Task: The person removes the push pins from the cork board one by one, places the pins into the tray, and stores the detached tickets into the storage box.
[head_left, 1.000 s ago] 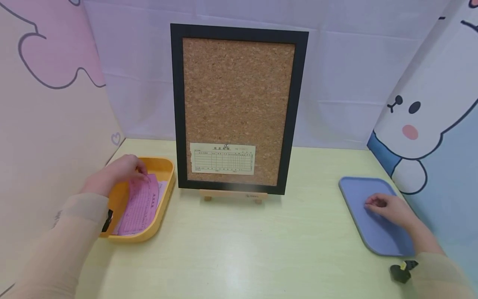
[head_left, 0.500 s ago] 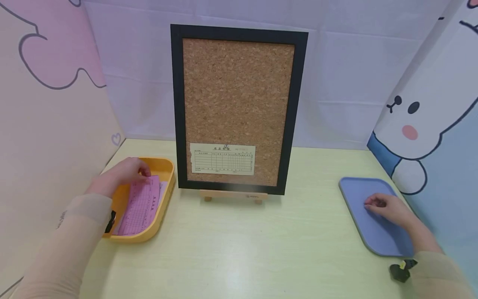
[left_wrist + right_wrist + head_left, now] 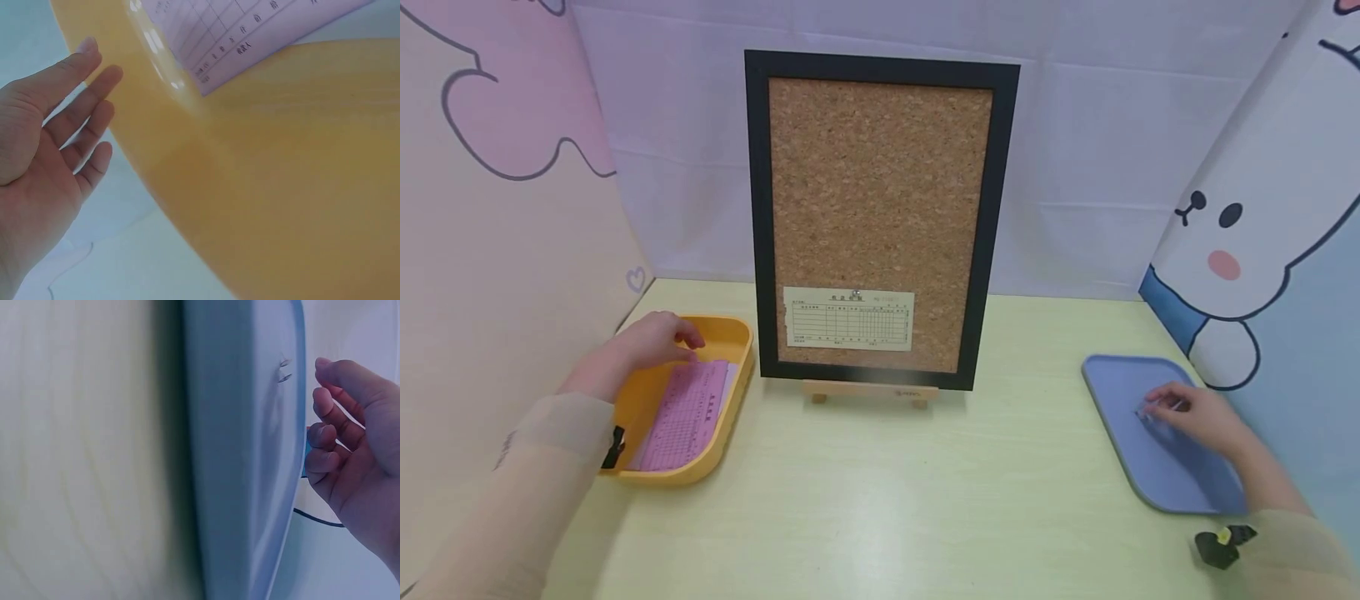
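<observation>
In the head view, my left hand (image 3: 651, 343) is over the far left part of the yellow tray (image 3: 743, 379). Its fingers are loosely bent with nothing between them, as the left wrist view also shows. Pink printed receipt slips (image 3: 685, 417) lie in this tray, with a whiter sheet partly showing beneath. My right hand (image 3: 1198, 417) hovers above the blue tray (image 3: 1176, 492), thumb and fingers apart and holding nothing. Small clear push pins (image 3: 285, 370) lie on that tray near the fingertips.
A black-framed cork board (image 3: 880, 192) stands on a small wooden stand (image 3: 868, 390) at the table's back. One pale printed slip (image 3: 848, 321) is fixed low on it by a clear pin (image 3: 856, 294). Decorated side walls flank the pale table (image 3: 880, 500).
The pink slip's far end, raised at my left fingers before, now lies lower, and the fingers are off it. My right hand has shifted slightly right, and push pins now show beside its fingertips.
</observation>
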